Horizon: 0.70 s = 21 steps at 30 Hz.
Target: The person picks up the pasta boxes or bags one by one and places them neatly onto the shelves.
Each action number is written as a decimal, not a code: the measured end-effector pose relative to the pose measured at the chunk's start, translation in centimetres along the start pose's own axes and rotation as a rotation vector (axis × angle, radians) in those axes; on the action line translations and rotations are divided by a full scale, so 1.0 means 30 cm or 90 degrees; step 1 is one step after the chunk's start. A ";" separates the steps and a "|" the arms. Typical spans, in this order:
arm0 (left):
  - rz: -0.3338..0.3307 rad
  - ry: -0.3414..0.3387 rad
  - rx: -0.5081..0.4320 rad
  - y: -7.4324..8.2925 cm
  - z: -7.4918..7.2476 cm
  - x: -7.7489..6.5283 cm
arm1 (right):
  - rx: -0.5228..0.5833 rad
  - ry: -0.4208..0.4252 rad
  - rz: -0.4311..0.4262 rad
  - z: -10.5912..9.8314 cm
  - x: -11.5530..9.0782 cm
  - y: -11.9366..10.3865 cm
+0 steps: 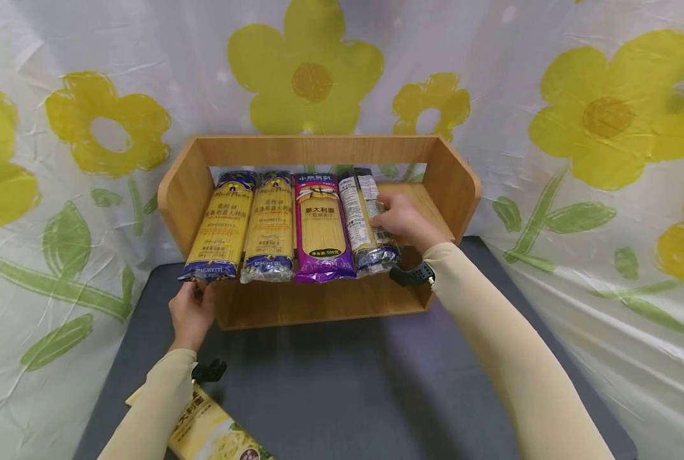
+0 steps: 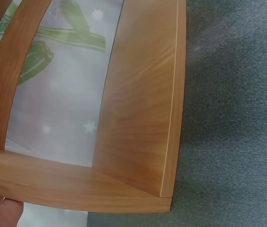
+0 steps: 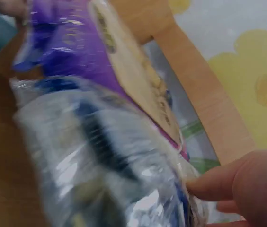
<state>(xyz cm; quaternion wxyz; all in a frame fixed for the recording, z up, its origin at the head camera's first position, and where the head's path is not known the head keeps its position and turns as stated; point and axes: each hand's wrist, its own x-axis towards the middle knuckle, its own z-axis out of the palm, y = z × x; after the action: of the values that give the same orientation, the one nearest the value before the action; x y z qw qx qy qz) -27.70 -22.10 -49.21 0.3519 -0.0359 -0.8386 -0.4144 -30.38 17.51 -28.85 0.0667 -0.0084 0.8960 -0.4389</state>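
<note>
On the upper board of a wooden shelf (image 1: 319, 313), several spaghetti packets lie side by side. The rightmost packet (image 1: 361, 223) shows its white printed label. My right hand (image 1: 405, 220) grips it by its right edge; in the right wrist view, the thumb (image 3: 214, 183) meets its clear wrapper. Left of it is a purple packet (image 1: 324, 223), then a blue-and-yellow packet (image 1: 269, 223) and a similar packet (image 1: 221, 223) at the far left. My left hand (image 1: 192, 313) holds the shelf's left side panel, below that last packet. Its fingertips (image 2: 5, 213) show at the panel in the left wrist view.
A yellow pasta packet (image 1: 212, 428) lies on the dark grey table (image 1: 330, 383), partly under my left forearm. The shelf's right side panel (image 1: 459, 185) stands beyond my right hand. A flowered curtain (image 1: 491, 76) hangs behind and at both sides.
</note>
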 end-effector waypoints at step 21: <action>-0.011 -0.023 -0.012 0.001 -0.006 0.003 | -0.041 -0.107 -0.034 -0.069 -0.354 0.266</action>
<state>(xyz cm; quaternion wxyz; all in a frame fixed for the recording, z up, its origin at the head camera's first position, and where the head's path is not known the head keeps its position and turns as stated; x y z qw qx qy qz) -27.66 -22.24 -49.05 0.3330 -0.0394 -0.8409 -0.4247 -19.76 24.84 -32.68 0.1291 -0.0713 0.9003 -0.4095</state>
